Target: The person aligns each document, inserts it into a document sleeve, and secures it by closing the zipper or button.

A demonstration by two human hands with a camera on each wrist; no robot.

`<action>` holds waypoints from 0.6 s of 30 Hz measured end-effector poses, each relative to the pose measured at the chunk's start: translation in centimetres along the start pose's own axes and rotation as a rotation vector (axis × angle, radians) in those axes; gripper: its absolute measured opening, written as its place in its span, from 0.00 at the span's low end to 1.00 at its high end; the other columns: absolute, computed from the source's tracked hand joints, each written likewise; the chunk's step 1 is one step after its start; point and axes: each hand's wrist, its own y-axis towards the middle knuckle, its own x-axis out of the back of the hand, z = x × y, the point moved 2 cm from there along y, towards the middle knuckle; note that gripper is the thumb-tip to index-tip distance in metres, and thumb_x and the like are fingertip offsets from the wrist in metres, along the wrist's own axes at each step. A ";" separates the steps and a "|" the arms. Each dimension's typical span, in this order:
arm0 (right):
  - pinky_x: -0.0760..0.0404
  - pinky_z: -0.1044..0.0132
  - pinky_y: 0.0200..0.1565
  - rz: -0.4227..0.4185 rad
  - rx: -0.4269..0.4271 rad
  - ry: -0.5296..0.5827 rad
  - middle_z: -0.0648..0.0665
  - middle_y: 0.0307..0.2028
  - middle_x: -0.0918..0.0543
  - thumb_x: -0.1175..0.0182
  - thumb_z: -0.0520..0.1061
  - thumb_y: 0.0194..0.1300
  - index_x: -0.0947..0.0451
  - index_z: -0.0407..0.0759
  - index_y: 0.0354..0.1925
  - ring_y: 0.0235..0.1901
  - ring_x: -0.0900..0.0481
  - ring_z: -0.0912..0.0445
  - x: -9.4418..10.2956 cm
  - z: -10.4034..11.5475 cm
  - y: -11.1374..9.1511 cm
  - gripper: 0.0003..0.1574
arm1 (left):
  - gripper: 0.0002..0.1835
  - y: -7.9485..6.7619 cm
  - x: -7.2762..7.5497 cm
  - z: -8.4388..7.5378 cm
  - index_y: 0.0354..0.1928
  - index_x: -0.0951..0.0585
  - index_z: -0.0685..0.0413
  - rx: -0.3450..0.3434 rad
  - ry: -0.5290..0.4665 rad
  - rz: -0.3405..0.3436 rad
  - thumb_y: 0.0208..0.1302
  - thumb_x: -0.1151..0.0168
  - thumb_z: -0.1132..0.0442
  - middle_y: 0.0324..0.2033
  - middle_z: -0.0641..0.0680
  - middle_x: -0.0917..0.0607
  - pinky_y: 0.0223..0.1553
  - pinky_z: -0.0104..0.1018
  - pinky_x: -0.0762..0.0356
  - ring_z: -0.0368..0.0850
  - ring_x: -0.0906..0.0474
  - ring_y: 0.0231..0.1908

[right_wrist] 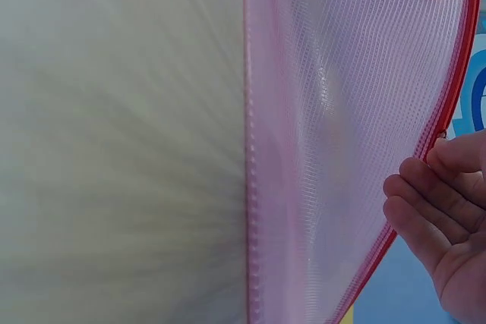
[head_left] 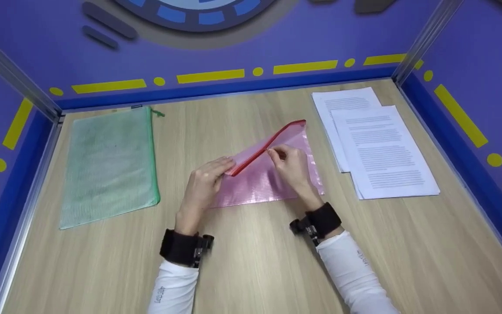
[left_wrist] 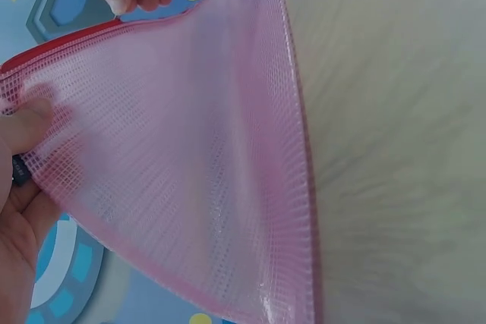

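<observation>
A pink mesh zipper pouch (head_left: 255,187) with a red zipper edge (head_left: 268,146) stands partly lifted off the table, its zipper side raised. My left hand (head_left: 205,183) grips the pouch's left corner, thumb on the near face in the left wrist view, fingers behind. At about the middle of the zipper, my right hand (head_left: 291,165) pinches the small zipper pull (right_wrist: 441,135) between thumb and index finger. The other right fingers are curled loosely beside the mesh. The pouch's lower edge rests on the table.
A green mesh zipper pouch (head_left: 111,161) lies flat at the left. Two overlapping stacks of printed paper (head_left: 390,157) lie at the right. The wooden table (head_left: 251,261) is bounded by blue-purple panels (head_left: 251,52) at the back and sides.
</observation>
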 end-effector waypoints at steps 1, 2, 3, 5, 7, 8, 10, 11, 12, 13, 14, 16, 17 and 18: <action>0.13 0.57 0.39 0.005 -0.007 0.000 0.36 0.33 0.10 0.35 0.39 0.64 0.14 0.32 0.38 0.32 0.12 0.47 0.1 0.0 0.0 0.09 | 0.14 0.0 0.0 0.1 0.49 0.13 0.59 0.001 0.002 -0.005 0.61 0.36 0.73 0.48 0.58 0.11 0.54 0.42 0.17 0.52 0.13 0.50; 0.13 0.57 0.39 0.006 -0.011 -0.006 0.36 0.34 0.10 0.35 0.39 0.65 0.14 0.32 0.38 0.32 0.12 0.47 0.1 0.0 0.0 0.09 | 0.14 0.0 0.0 0.1 0.49 0.13 0.59 0.001 0.005 -0.006 0.62 0.36 0.73 0.48 0.58 0.11 0.55 0.42 0.17 0.52 0.13 0.50; 0.13 0.56 0.40 0.006 -0.013 -0.011 0.36 0.34 0.10 0.35 0.39 0.65 0.14 0.33 0.38 0.33 0.12 0.47 0.2 -0.1 0.1 0.09 | 0.14 0.0 0.0 0.2 0.49 0.13 0.58 0.000 0.009 -0.006 0.62 0.36 0.73 0.48 0.58 0.11 0.55 0.42 0.17 0.52 0.13 0.50; 0.14 0.56 0.41 0.001 -0.023 -0.020 0.36 0.34 0.10 0.36 0.40 0.66 0.14 0.33 0.38 0.34 0.12 0.47 0.4 -0.3 0.2 0.10 | 0.13 0.1 0.1 0.3 0.49 0.13 0.58 -0.004 0.016 -0.015 0.62 0.36 0.73 0.47 0.58 0.11 0.54 0.41 0.17 0.52 0.13 0.50; 0.14 0.56 0.41 -0.010 -0.033 -0.028 0.36 0.34 0.10 0.36 0.40 0.66 0.14 0.33 0.38 0.34 0.12 0.47 0.7 -0.5 0.3 0.10 | 0.13 0.1 0.3 0.5 0.48 0.13 0.59 -0.005 0.023 -0.032 0.62 0.36 0.73 0.46 0.58 0.10 0.53 0.41 0.17 0.52 0.13 0.49; 0.14 0.56 0.42 -0.019 -0.036 -0.035 0.36 0.34 0.10 0.36 0.40 0.66 0.14 0.33 0.38 0.34 0.12 0.47 0.9 -0.6 0.4 0.10 | 0.13 0.1 0.4 0.6 0.47 0.12 0.59 -0.005 0.026 -0.044 0.62 0.36 0.73 0.45 0.58 0.10 0.53 0.41 0.16 0.52 0.13 0.48; 0.14 0.55 0.41 -0.030 -0.050 -0.033 0.35 0.34 0.10 0.37 0.39 0.66 0.14 0.32 0.38 0.34 0.12 0.47 1.3 -1.0 0.5 0.10 | 0.13 0.0 0.7 0.9 0.46 0.12 0.60 0.004 0.019 -0.070 0.61 0.36 0.75 0.44 0.58 0.10 0.52 0.41 0.16 0.53 0.12 0.47; 0.15 0.54 0.41 -0.035 -0.058 -0.030 0.35 0.34 0.11 0.37 0.39 0.66 0.14 0.32 0.38 0.34 0.12 0.46 1.5 -1.1 0.6 0.10 | 0.13 0.0 0.8 1.1 0.46 0.12 0.60 0.009 0.016 -0.082 0.60 0.36 0.76 0.43 0.58 0.10 0.51 0.41 0.16 0.53 0.12 0.46; 0.15 0.54 0.41 -0.040 -0.064 -0.029 0.35 0.34 0.11 0.37 0.39 0.66 0.14 0.32 0.38 0.34 0.13 0.46 1.7 -1.3 0.6 0.09 | 0.13 -0.1 1.0 1.3 0.45 0.12 0.60 0.015 0.013 -0.093 0.60 0.36 0.76 0.43 0.58 0.10 0.51 0.41 0.15 0.54 0.12 0.46; 0.15 0.54 0.42 -0.046 -0.071 -0.028 0.34 0.34 0.11 0.37 0.39 0.66 0.14 0.31 0.38 0.34 0.12 0.46 1.9 -1.4 0.7 0.10 | 0.13 -0.1 1.1 1.4 0.45 0.12 0.60 0.021 0.008 -0.104 0.59 0.36 0.77 0.43 0.58 0.10 0.51 0.42 0.15 0.54 0.12 0.46; 0.15 0.53 0.42 -0.053 -0.078 -0.023 0.34 0.34 0.11 0.37 0.38 0.66 0.14 0.31 0.38 0.35 0.12 0.45 2.1 -1.6 0.8 0.09 | 0.13 -0.2 1.2 1.5 0.45 0.12 0.61 0.027 0.002 -0.114 0.59 0.36 0.77 0.43 0.59 0.10 0.51 0.42 0.15 0.54 0.12 0.46; 0.15 0.53 0.43 -0.065 -0.093 -0.017 0.33 0.35 0.11 0.36 0.38 0.65 0.14 0.31 0.38 0.36 0.13 0.44 2.5 -1.9 0.9 0.09 | 0.14 -0.3 1.5 1.8 0.45 0.12 0.61 0.042 -0.008 -0.131 0.59 0.36 0.78 0.43 0.59 0.10 0.51 0.43 0.16 0.55 0.12 0.46; 0.14 0.53 0.43 -0.072 -0.098 -0.018 0.33 0.35 0.11 0.36 0.38 0.65 0.14 0.31 0.38 0.36 0.13 0.44 2.7 -2.0 0.9 0.09 | 0.14 -0.3 1.6 1.9 0.45 0.12 0.61 0.049 -0.014 -0.140 0.59 0.37 0.79 0.43 0.59 0.10 0.51 0.43 0.16 0.55 0.12 0.46; 0.14 0.53 0.43 -0.079 -0.103 -0.021 0.33 0.35 0.11 0.36 0.38 0.65 0.14 0.30 0.38 0.36 0.12 0.44 2.9 -2.2 1.0 0.09 | 0.14 -0.4 1.7 2.0 0.45 0.12 0.61 0.055 -0.020 -0.148 0.59 0.37 0.79 0.43 0.59 0.10 0.51 0.43 0.16 0.56 0.12 0.46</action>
